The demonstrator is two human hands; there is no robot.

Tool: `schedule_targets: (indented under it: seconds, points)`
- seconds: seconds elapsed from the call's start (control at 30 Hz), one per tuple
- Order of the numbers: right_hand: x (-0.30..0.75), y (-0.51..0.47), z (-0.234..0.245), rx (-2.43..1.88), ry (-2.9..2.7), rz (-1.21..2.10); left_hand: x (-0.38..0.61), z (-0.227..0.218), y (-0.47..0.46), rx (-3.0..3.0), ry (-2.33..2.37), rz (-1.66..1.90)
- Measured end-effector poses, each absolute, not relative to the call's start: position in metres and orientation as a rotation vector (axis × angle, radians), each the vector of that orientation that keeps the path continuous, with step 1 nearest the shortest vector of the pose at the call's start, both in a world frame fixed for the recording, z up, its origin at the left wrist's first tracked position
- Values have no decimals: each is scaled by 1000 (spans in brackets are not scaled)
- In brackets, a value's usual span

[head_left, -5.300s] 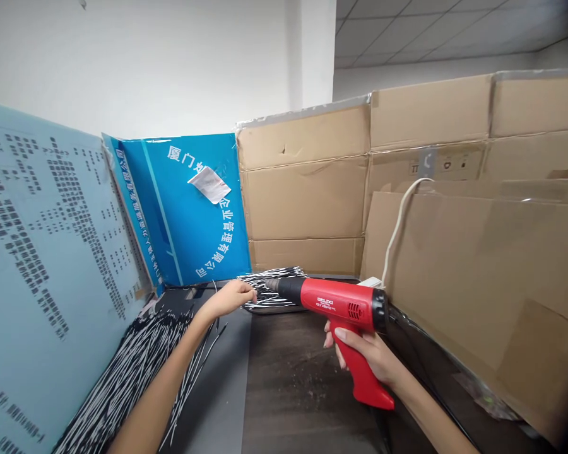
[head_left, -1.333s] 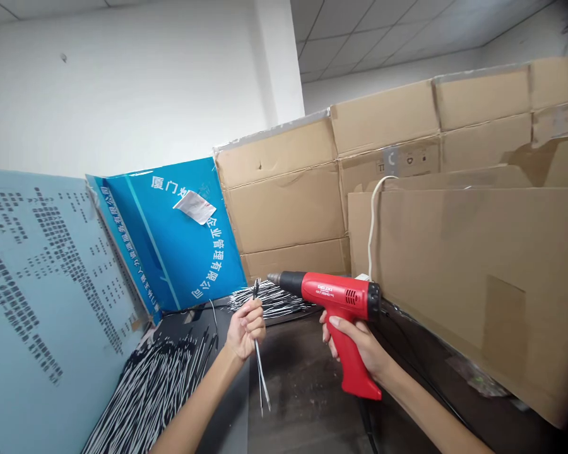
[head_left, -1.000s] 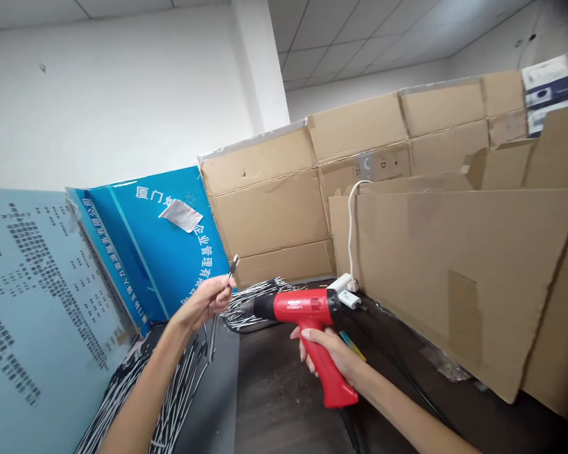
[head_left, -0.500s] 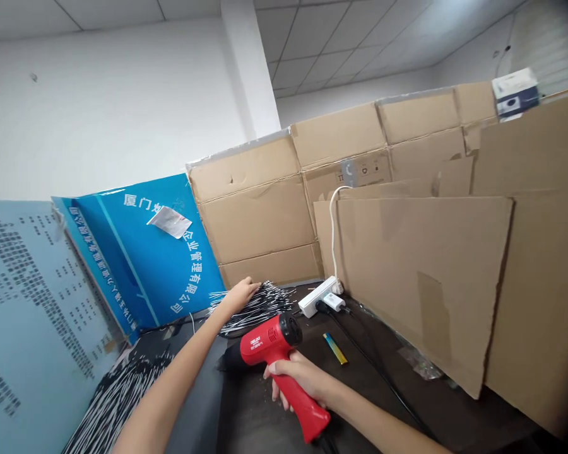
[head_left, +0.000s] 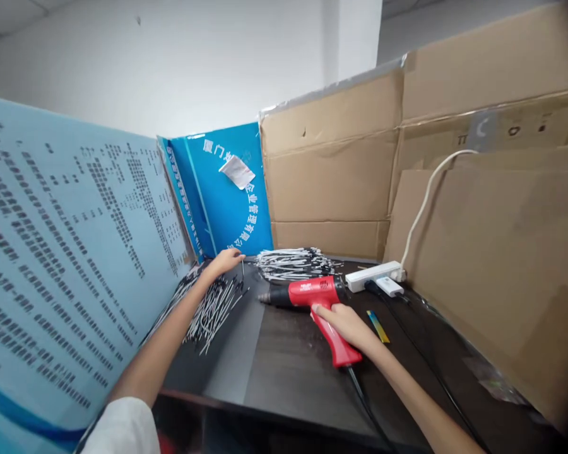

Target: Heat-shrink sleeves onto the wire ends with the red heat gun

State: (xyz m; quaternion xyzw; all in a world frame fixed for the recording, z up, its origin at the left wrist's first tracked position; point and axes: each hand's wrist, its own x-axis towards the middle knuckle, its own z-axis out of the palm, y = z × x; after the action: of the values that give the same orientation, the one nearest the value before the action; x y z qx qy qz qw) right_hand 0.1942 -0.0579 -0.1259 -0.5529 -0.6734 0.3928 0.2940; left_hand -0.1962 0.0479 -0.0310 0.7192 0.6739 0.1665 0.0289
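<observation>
My right hand (head_left: 341,323) is closed round the handle of a red heat gun (head_left: 315,292). The gun lies low over the dark table (head_left: 288,372), its black nozzle pointing left. My left hand (head_left: 224,260) reaches out to the far end of a pile of thin black-and-white wires (head_left: 208,309) along the left side. Its fingers are pinched on one thin wire (head_left: 243,270) that hangs down from the fingertips. A second heap of the same wires (head_left: 291,261) lies at the back, just right of that hand.
A white power strip (head_left: 373,275) with a white cord (head_left: 421,208) sits behind the gun, and a small lighter (head_left: 377,325) lies beside my right hand. Cardboard sheets (head_left: 483,265) wall in the right and back. Blue printed boards (head_left: 66,252) stand on the left.
My left hand has moved from the back heap to the left pile. My right hand has lowered the heat gun towards the table. The view has tilted down and to the left.
</observation>
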Motion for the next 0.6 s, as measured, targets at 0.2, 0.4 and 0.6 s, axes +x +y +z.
schedule_targets:
  seconds: [0.2,0.4,0.6]
  points:
    - [197,-57,-122,-1584,-1964,874,-256,-82,-3,1866,2435,284]
    - [198,-57,-124,-1597,-1961,868,-256,-103,0,1687,2551,211]
    - [198,-58,-123,-1593,-1962,863,-259,-99,8,1596,2502,338]
